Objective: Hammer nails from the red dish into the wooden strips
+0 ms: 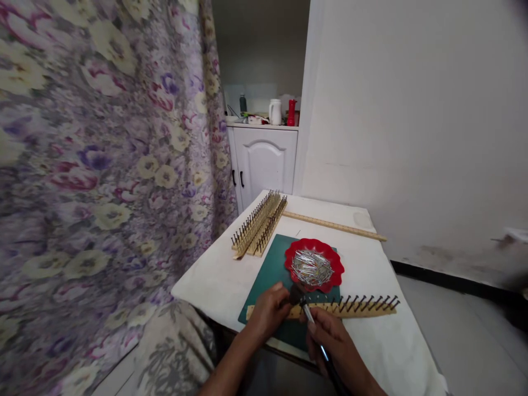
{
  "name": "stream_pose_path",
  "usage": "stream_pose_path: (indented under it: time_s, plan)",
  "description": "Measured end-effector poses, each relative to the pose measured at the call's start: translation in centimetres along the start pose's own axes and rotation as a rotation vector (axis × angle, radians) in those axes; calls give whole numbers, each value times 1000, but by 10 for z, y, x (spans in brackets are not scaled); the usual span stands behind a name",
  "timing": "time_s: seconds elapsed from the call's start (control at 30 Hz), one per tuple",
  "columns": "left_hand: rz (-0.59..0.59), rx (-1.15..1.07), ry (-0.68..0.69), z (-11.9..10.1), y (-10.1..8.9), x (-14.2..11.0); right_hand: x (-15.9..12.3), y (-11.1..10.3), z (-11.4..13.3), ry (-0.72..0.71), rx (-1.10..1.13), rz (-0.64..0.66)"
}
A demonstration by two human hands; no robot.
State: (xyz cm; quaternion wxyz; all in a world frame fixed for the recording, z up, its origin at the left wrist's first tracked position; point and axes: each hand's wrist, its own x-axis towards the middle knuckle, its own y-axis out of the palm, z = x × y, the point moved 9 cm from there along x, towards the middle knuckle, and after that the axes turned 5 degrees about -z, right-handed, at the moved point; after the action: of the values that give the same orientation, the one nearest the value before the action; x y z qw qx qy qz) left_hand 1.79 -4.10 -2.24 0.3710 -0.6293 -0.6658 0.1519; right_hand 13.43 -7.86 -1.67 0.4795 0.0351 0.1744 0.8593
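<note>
My right hand (330,338) has its grip closed around the shaft of a hammer (306,311), on the near side of the red dish (337,269). The hammer's dark head sits just in front of the dish's near rim and blurs into shadow, so I cannot make out its exact shape; the lower handle is partly covered by my hand and runs towards the bottom edge of the view.

My left hand (267,312) is nearer me than the dish and to its left, over the wooden strip (369,309). Its fingers are bent close together beside the hammer head; whether that grip pinches anything I cannot tell, since the fingertips are dark and crowded.

The strip lies crosswise on the near side of the dish, its middle hidden by my hands. Dark nails (373,302) stand slanted along its part to the right, while a few small pale points beside the hammer are too tiny to identify. Silvery nails (311,268) lie heaped inside the dish. Under the dish, a green mat (270,264) spreads leftward over the white-covered desk (218,280). Beyond the dish to the left, nail-studded boards (259,228) crowd together, too dense to count.
</note>
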Motion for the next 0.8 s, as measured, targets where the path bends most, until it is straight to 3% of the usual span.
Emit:
stream_pose_path:
  time_s: [0.27, 0.4, 0.53, 0.67, 0.8]
  plan:
    - [25, -8, -24, -1, -6, -1, -4, -13, 12, -29, 2, -51]
    - [21, -33, -40, -7, -21, 7, -9, -45, 39, -91, -27, -191]
    - [13, -26, 7, -19, -30, 36, -14, -73, 61, -147, 7, -282]
    - [98, 22, 100, -33, -13, 76, -16, -83, 66, -165, 48, -302]
    - [301, 181, 154, -34, 28, 100, -15, -84, 63, -175, 46, -291]
